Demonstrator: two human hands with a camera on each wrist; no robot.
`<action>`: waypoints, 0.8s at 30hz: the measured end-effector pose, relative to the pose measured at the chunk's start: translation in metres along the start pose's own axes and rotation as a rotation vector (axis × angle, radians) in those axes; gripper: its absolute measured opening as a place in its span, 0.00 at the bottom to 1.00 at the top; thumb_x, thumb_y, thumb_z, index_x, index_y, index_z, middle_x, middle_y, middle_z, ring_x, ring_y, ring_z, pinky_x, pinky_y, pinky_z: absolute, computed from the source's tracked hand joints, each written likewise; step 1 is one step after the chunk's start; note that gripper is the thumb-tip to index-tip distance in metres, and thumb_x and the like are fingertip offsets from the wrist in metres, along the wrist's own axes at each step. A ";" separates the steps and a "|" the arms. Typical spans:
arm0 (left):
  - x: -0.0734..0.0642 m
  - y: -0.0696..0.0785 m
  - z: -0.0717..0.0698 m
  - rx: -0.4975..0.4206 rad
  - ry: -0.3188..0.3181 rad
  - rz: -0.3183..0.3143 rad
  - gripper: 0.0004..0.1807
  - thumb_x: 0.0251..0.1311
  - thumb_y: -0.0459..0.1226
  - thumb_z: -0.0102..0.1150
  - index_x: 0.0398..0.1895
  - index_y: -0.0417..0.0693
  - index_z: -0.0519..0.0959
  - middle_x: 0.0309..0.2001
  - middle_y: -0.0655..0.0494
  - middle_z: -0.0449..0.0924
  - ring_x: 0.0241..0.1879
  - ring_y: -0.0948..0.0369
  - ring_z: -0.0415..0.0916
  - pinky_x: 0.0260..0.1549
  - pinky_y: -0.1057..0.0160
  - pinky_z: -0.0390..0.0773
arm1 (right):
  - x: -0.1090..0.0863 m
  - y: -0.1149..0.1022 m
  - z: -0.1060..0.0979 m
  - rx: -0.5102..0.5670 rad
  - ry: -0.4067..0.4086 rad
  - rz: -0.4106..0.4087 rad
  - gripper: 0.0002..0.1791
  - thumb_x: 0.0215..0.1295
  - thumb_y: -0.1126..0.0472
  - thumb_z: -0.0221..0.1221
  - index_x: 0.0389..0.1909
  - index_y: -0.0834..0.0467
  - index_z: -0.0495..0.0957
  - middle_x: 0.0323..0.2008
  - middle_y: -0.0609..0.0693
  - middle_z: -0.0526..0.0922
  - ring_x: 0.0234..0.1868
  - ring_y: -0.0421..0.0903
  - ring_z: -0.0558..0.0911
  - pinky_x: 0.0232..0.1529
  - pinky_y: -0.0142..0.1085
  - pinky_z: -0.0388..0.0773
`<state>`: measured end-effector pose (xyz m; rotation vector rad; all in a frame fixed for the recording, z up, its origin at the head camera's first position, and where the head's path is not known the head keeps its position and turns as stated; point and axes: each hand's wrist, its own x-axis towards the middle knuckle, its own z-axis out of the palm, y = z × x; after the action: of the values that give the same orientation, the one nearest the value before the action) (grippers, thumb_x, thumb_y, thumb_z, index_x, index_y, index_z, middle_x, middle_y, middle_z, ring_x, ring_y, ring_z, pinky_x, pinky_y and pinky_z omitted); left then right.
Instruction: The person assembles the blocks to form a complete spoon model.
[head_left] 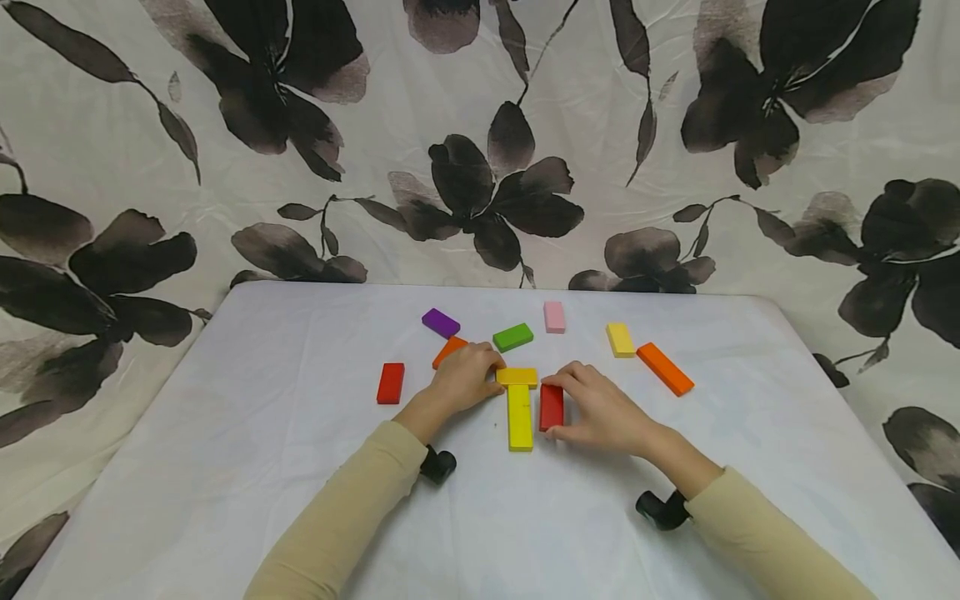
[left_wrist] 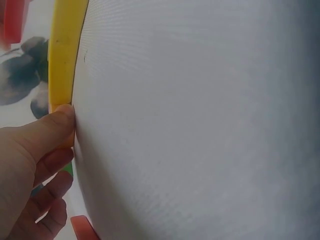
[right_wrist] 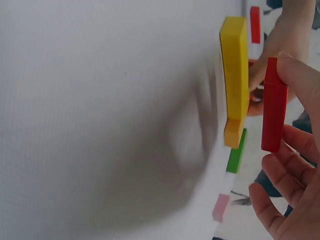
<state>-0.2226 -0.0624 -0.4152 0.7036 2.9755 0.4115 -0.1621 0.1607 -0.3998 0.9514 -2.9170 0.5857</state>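
Note:
Between my hands a long yellow block (head_left: pixel 520 418) lies lengthwise, with a shorter darker-yellow block (head_left: pixel 517 378) across its far end, making a T. My left hand (head_left: pixel 467 377) pinches the left end of the crosswise block; in the left wrist view the thumb (left_wrist: pixel 56 125) lies over its near face. Just right of the long block, a red block (head_left: pixel 551 407) is gripped lengthwise in my right hand (head_left: pixel 603 410). The right wrist view shows thumb and fingers at opposite ends of this red block (right_wrist: pixel 274 112), with a gap between it and the long yellow block (right_wrist: pixel 235 70).
Another red block (head_left: pixel 390 383) lies left of my left hand, which partly covers an orange one (head_left: pixel 447 351). Farther back lie purple (head_left: pixel 441 322), green (head_left: pixel 513 337) and pink (head_left: pixel 554 317) blocks. To the right are a yellow block (head_left: pixel 620 340) and a long orange one (head_left: pixel 665 369).

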 end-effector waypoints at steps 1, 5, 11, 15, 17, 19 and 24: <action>0.000 0.000 0.000 0.001 0.000 0.001 0.20 0.48 0.45 0.68 0.45 0.49 0.81 0.37 0.57 0.77 0.35 0.61 0.71 0.41 0.65 0.76 | -0.001 -0.002 0.001 -0.002 0.003 -0.010 0.33 0.47 0.47 0.68 0.54 0.54 0.72 0.47 0.47 0.72 0.46 0.42 0.71 0.47 0.36 0.75; 0.001 -0.001 0.001 0.004 0.001 0.005 0.20 0.48 0.46 0.68 0.45 0.50 0.81 0.37 0.58 0.77 0.35 0.62 0.71 0.41 0.65 0.76 | -0.006 -0.010 0.003 -0.008 0.008 -0.044 0.32 0.46 0.47 0.68 0.53 0.54 0.73 0.47 0.46 0.72 0.45 0.42 0.71 0.46 0.35 0.74; 0.001 -0.001 0.001 0.004 0.002 0.010 0.20 0.48 0.46 0.68 0.44 0.50 0.81 0.37 0.58 0.77 0.35 0.61 0.72 0.41 0.65 0.76 | -0.014 -0.024 0.006 0.015 -0.024 -0.058 0.33 0.45 0.47 0.69 0.53 0.54 0.72 0.46 0.45 0.72 0.44 0.39 0.71 0.45 0.34 0.74; 0.001 -0.001 0.001 0.004 0.003 0.014 0.20 0.48 0.46 0.68 0.44 0.49 0.81 0.37 0.57 0.77 0.35 0.61 0.72 0.41 0.65 0.76 | -0.018 -0.031 0.009 0.021 -0.038 -0.079 0.33 0.46 0.46 0.68 0.53 0.54 0.73 0.46 0.44 0.72 0.43 0.38 0.70 0.44 0.33 0.73; 0.000 -0.001 0.000 0.004 0.003 0.015 0.20 0.48 0.45 0.68 0.44 0.49 0.81 0.37 0.57 0.77 0.35 0.61 0.72 0.41 0.65 0.76 | -0.019 -0.034 0.011 0.020 -0.041 -0.091 0.32 0.46 0.46 0.68 0.53 0.54 0.73 0.46 0.44 0.71 0.43 0.38 0.70 0.43 0.33 0.72; 0.000 -0.001 0.000 0.008 0.004 0.014 0.19 0.48 0.45 0.68 0.44 0.49 0.81 0.37 0.57 0.77 0.35 0.61 0.72 0.41 0.65 0.76 | -0.020 -0.036 0.013 0.024 -0.048 -0.099 0.32 0.46 0.46 0.68 0.52 0.54 0.73 0.46 0.43 0.71 0.43 0.37 0.70 0.43 0.33 0.72; 0.001 -0.001 0.001 0.014 0.007 0.009 0.19 0.48 0.45 0.68 0.44 0.50 0.81 0.37 0.57 0.77 0.34 0.61 0.71 0.39 0.66 0.76 | -0.023 -0.041 0.016 0.039 -0.098 -0.089 0.32 0.47 0.45 0.67 0.53 0.53 0.73 0.46 0.42 0.71 0.43 0.36 0.69 0.43 0.31 0.72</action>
<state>-0.2237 -0.0622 -0.4163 0.7186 2.9858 0.3958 -0.1189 0.1375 -0.4035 1.1398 -2.9382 0.6099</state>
